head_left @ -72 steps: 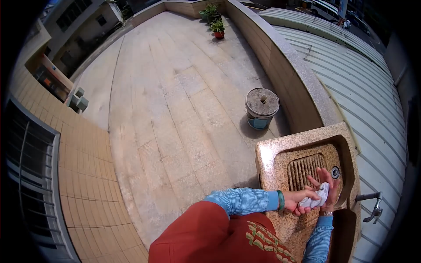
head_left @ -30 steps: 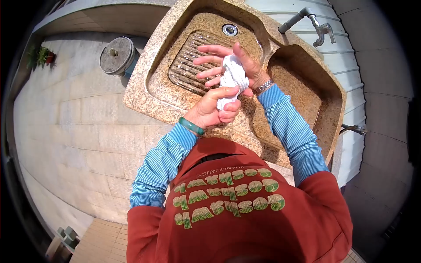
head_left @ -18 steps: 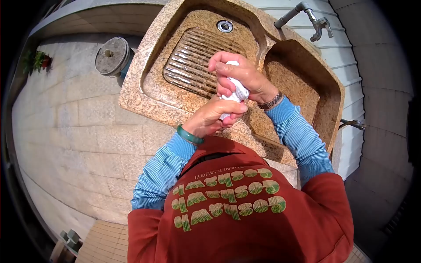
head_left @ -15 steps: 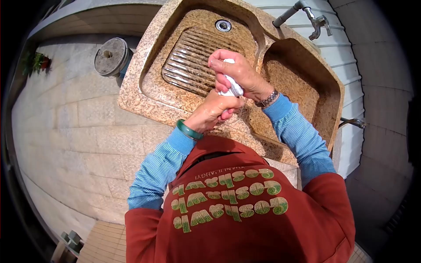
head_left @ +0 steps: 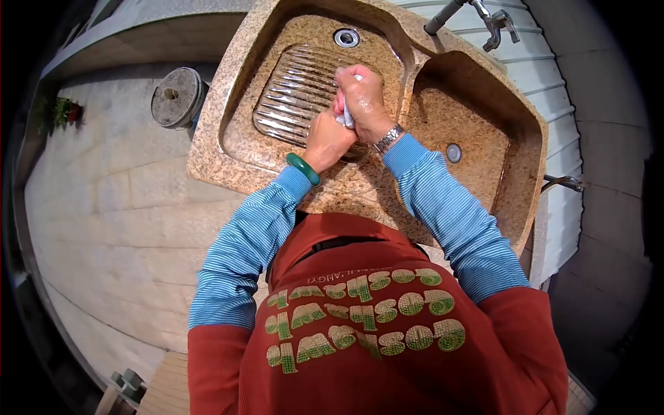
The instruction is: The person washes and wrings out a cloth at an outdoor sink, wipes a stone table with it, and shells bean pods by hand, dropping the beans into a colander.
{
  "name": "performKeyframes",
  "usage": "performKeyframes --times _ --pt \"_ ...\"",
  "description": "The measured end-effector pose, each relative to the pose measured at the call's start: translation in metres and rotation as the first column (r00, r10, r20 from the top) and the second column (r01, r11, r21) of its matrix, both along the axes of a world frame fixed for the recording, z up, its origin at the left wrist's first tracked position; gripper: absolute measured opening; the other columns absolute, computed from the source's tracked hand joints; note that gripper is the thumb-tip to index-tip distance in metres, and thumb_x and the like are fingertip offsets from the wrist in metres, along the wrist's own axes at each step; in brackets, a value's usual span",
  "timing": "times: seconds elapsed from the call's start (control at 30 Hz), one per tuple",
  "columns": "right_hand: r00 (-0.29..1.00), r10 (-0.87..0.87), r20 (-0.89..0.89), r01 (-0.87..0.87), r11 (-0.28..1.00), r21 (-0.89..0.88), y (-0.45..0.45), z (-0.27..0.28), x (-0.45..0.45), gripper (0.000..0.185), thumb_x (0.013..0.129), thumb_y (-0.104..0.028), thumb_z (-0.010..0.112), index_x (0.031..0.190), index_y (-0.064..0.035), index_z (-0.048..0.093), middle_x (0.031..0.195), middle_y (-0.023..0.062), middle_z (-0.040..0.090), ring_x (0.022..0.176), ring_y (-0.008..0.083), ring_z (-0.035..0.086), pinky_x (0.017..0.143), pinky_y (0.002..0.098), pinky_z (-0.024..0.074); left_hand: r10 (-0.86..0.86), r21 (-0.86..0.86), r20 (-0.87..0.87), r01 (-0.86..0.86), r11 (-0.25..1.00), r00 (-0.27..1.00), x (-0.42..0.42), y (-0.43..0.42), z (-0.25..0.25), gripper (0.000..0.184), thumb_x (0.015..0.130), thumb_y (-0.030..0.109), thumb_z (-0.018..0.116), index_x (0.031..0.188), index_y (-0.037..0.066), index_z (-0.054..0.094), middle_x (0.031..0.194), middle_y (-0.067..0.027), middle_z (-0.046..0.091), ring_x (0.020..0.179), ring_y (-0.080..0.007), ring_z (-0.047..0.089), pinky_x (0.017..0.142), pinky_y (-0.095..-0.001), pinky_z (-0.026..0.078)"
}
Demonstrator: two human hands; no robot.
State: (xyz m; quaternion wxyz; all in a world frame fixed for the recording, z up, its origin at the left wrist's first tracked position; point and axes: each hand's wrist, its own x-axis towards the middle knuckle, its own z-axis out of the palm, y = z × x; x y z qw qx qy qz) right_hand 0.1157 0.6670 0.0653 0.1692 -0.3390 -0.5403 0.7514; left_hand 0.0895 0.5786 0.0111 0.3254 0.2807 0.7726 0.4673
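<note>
My left hand (head_left: pixel 328 140) and my right hand (head_left: pixel 365 104) are both wrapped tightly around a small white cloth (head_left: pixel 348 119). Only a short stretch of the cloth shows between them, and a bit of it peeks out at the top of my right fist; the rest is hidden in my fingers. Both fists are over the ribbed washboard (head_left: pixel 294 90) moulded into the left basin of a speckled stone sink (head_left: pixel 207 149). The right hand sits farther forward than the left. A green bangle circles my left wrist and a metal watch my right.
A drain (head_left: pixel 346 38) lies beyond the ribs. The right basin has its own drain (head_left: pixel 454 153). A metal tap (head_left: pixel 496 29) rises at the back right; another tap (head_left: pixel 564 182) is beyond the right edge. A lidded bucket (head_left: pixel 176 99) stands left.
Both hands have moved forward with the cloth, away from my body and over the ribs. Less of the cloth shows now, and the right basin's drain has come into sight.
</note>
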Motion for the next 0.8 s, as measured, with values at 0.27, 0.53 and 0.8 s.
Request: performKeyframes --times 0.27,0.53,0.8 --pt "0.953 -0.299 0.038 0.301 0.938 -0.173 0.013 -0.016 -0.002 0.017 0.087 -0.014 0.049 0.076 -0.0028 0.045 0.05 0.0073 0.045 0.042 0.0182 0.046 0.042 0.0321 0.0409 -0.076 -0.26 -0.338 -0.016 0.966 0.938 -0.007 0.013 0.025 0.031 0.074 0.031 0.059 0.088 0.003 0.062 0.08 -0.0234 0.063 0.076 -0.0395 0.061 0.068 -0.0462 0.047" --pt "0.987 -0.01 0.161 0.022 0.997 -0.072 -0.002 -0.017 0.023 0.042 0.084 -0.042 0.058 0.103 -0.0055 0.047 0.09 0.0053 0.054 0.075 0.0121 0.054 0.06 0.0269 0.0481 0.087 -0.203 -0.381 -0.175 0.964 0.921 -0.039 -0.032 0.023 0.04 0.063 0.019 0.071 0.093 -0.001 0.052 0.085 -0.0221 0.06 0.078 -0.0378 0.059 0.069 -0.0435 0.046" --pt "0.883 0.327 0.337 -0.395 0.905 0.159 0.001 -0.068 0.097 0.025 0.088 -0.025 0.054 0.092 -0.0003 0.058 0.07 0.0004 0.056 0.059 0.0073 0.053 0.05 0.02 0.0441 0.144 -0.307 -0.6 -0.392 0.867 0.787 -0.051 -0.102 0.036 0.056 0.073 0.044 0.068 0.104 0.002 0.048 0.094 -0.0266 0.057 0.082 -0.0398 0.058 0.066 -0.046 0.044"
